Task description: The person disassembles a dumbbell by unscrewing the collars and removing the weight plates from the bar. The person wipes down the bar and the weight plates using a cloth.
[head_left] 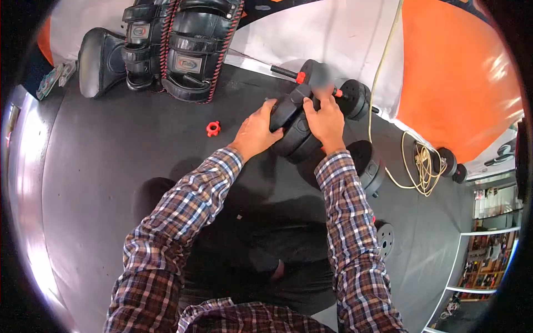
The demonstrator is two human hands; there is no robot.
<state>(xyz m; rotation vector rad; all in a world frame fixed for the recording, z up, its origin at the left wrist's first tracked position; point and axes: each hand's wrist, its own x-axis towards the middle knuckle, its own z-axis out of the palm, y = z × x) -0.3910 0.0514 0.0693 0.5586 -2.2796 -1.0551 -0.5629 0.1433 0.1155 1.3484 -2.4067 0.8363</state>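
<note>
My left hand [256, 131] is closed round the edge of a black weight plate [285, 112], thumb at its near side. Close beside it, my right hand [325, 123] grips the thick black plates of a dumbbell [298, 132], fingers over the top. The plates stand on edge together, and the far side of my right hand's grip is partly blurred. Just beyond, a threaded bar [284, 71] with a red collar [301, 77] sticks out by another black plate [313, 71]. A red star-shaped collar nut [213, 129] lies on the floor left of my left hand.
Black strapped pads [191, 61] lean at the back left. Another dumbbell [354, 100] lies by the wall, more plates [367, 169] lie beside my right forearm, and one loose plate [384, 240] is lower. A coiled cream cable [426, 169] lies right on the black mat [105, 183].
</note>
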